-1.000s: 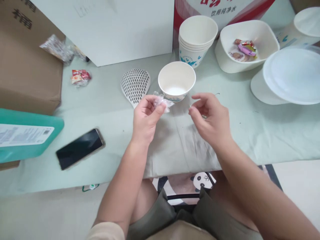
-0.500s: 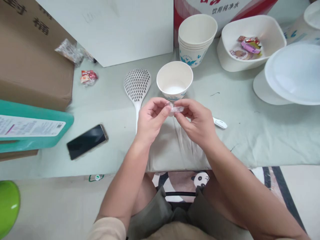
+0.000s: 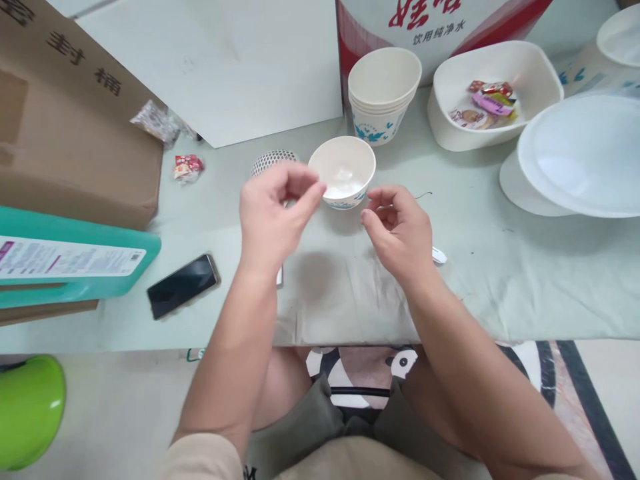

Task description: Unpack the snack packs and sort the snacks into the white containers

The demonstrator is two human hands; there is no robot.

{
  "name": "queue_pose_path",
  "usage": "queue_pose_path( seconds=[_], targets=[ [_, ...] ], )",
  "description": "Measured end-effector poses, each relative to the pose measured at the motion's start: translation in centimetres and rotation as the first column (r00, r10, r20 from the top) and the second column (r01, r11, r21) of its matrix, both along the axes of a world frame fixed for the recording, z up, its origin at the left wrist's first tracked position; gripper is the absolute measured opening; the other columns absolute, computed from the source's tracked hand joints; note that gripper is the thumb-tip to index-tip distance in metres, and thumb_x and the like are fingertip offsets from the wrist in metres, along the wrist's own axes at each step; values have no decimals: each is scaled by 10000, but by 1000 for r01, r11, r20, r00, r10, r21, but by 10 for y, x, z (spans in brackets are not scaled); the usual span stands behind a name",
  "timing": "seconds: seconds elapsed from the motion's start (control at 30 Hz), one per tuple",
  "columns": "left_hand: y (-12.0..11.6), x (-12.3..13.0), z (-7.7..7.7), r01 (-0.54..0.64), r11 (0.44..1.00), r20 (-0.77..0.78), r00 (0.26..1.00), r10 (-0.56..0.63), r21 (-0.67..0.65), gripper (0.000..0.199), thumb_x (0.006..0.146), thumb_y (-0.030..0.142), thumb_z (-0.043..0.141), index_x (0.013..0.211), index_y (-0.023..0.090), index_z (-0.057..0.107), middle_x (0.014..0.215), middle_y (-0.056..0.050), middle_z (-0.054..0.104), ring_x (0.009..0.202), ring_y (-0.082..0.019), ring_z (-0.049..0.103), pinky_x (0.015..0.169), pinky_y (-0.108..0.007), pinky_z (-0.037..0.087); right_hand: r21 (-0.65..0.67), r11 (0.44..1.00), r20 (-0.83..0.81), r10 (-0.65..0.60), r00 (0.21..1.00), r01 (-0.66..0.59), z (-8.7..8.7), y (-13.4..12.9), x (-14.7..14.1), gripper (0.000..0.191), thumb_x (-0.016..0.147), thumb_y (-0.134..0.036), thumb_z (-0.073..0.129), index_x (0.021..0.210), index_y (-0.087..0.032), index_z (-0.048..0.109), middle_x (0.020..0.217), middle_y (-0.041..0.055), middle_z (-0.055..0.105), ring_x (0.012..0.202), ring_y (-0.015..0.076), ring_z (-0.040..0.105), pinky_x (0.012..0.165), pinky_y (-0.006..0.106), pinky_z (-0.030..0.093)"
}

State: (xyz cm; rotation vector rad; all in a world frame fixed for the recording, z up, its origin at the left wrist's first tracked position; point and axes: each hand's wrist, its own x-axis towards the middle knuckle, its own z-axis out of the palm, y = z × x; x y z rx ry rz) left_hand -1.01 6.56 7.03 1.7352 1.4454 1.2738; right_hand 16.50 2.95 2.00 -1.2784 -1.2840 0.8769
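A paper cup (image 3: pixel 369 165) with blue leaf print stands on the cloth-covered table, a small whitish, see-through crumpled piece (image 3: pixel 345 179) at its bottom. My left hand (image 3: pixel 275 210) hovers at the cup's left rim. Its thumb and forefinger are slightly apart, and nothing shows between them. To the right of the cup's base is my right hand (image 3: pixel 399 230), fingers loosely curled, thumb apart from the forefinger, with nothing visible in it. Under my left hand lies a white slotted skimmer (image 3: pixel 274 159), mostly hidden. A small white object (image 3: pixel 439 255) is partly covered by my right wrist.
Stacked paper cups (image 3: pixel 383 100) stand behind. To their right are a white tub (image 3: pixel 445 133) of wrapped snacks and a lidded white bowl (image 3: pixel 580 160). On the left lie a phone (image 3: pixel 183 287), a red snack packet (image 3: pixel 189 168), a green pack (image 3: pixel 100 243) and a cardboard box (image 3: pixel 115 173).
My hands have moved apart, the left one up and to the left. The clear crumpled piece they held between them is gone from my fingers, and a similar piece shows in the cup.
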Motion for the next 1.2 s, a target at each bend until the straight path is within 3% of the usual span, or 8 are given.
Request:
queue_pose_path(
  seconds=[0.17,0.3,0.6,0.77,0.9,1.0,1.1,1.2],
  targets=[
    [-28,-12,-42,-77,996,-5,997,77,-52,337,969,513,633,896,213,769,845,-51,766,820,-172,712,797,-308,594,-60,992,101,-109,989,115,3,4,2,237,954,-383,581,778,-224,604,688,-15,624,636,134,582,628,286,483],
    [-5,-14,-62,-49,999,-36,998,49,9,421,836,418,796,1228,283,728,1368,-105,646,1297,-257,615,1014,-367,560,0,984,176,-175,969,178,-10,10,4,174,904,-230,519,1052,-245,611,1069,67,709,958,198,689,796,347,554],
    [5,-9,-69,-17,994,34,999,21,-105,134,821,291,777,945,241,773,1322,-109,628,1333,-276,597,1065,-412,558,-118,991,190,89,978,-67,-19,18,-1,346,854,-308,565,1192,-245,531,1312,113,696,1257,284,656,1058,497,528],
    [-9,-17,-66,-78,995,83,993,83,-69,433,752,291,882,1159,293,735,1431,-87,595,1399,-262,562,1149,-403,503,-123,990,176,96,980,-75,-16,15,-3,323,864,-307,560,1180,-243,536,1327,114,698,1254,280,659,1057,499,520],
    [-28,-12,-53,-198,977,170,968,184,73,319,791,357,874,1062,250,746,1111,-39,740,1079,-171,708,934,-283,585,-37,998,165,-52,985,58,-11,8,2,327,838,-297,617,1155,-246,557,1266,96,708,1172,242,687,972,422,553],
    [-42,-1,-45,-196,981,285,940,190,-5,268,897,462,771,863,196,764,727,-1,723,664,-111,689,671,-228,581,-39,991,116,-119,986,124,-3,0,6,168,848,-341,675,959,-244,594,926,22,737,802,168,686,738,318,558],
    [-52,10,-47,-108,985,373,915,152,-137,303,887,491,779,894,188,795,737,-27,777,657,-123,734,648,-227,597,-141,988,80,-45,996,56,2,-8,7,369,924,-503,637,687,-233,552,561,-27,593,528,126,554,548,277,473],
    [-59,17,-57,-64,978,413,899,143,-199,274,798,441,874,867,188,796,737,-27,796,677,-130,759,658,-218,609,-150,989,28,18,999,-14,1,-13,8,410,966,-553,571,733,-219,621,634,-1,678,556,135,643,571,277,520]
  ],
)
